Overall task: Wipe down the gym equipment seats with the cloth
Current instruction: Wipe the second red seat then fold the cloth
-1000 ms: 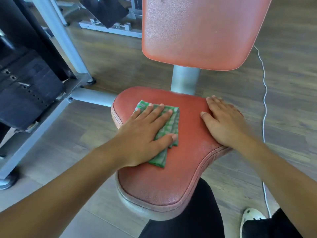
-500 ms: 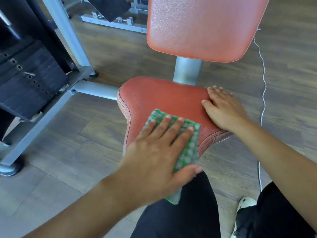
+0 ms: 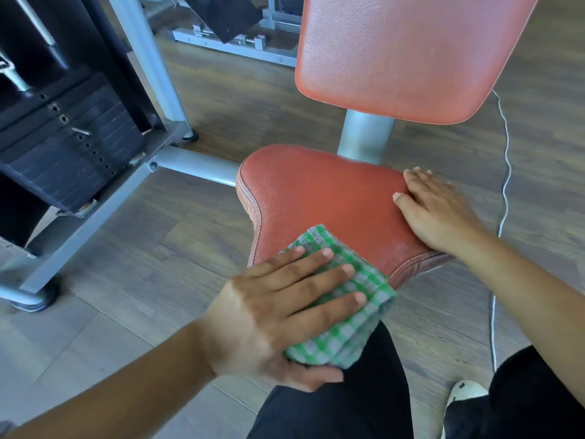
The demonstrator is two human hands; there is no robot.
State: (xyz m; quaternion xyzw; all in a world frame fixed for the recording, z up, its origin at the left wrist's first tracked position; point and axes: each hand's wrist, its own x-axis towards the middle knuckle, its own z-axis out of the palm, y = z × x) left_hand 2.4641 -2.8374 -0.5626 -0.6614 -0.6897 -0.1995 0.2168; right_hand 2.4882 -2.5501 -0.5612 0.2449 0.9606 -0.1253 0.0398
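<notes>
1. Landmark: the red seat. All places below are given from it.
2. The left grip is at the seat's narrow front end. Its fingers lie straight and spread on top of the cloth, and the thumb runs along the cloth's near edge, apparently tucked under it. I read this as holding the cloth, pressed from above and pinched from below.
3. The cloth is a green-checked folded pad. Its far corner rests on the seat's front end and its near part overhangs past that end, above a dark trouser leg. The hand hides how much of it touches the seat.
4. The right grip lies flat and wide on the seat's right lobe with the fingers extended. It holds nothing and seems to be bracing.
5. Key relation: nearly all of the seat lies beyond the left grip, away from the person. The cloth's long axis runs roughly along the seat's front-to-back line, so a forward push toward the grey post behind the seat would carry it over the pad. The left grip is the one on the cloth. The right is well apart from it, across the seat.
6. The backrest stands above and behind the seat, with no cloth on it. By my judgement it is yet to be wiped.
7. No containers are in view.
8. The weight stack is far to the left of the seat. A white cable lies on the floor to its right.
</notes>
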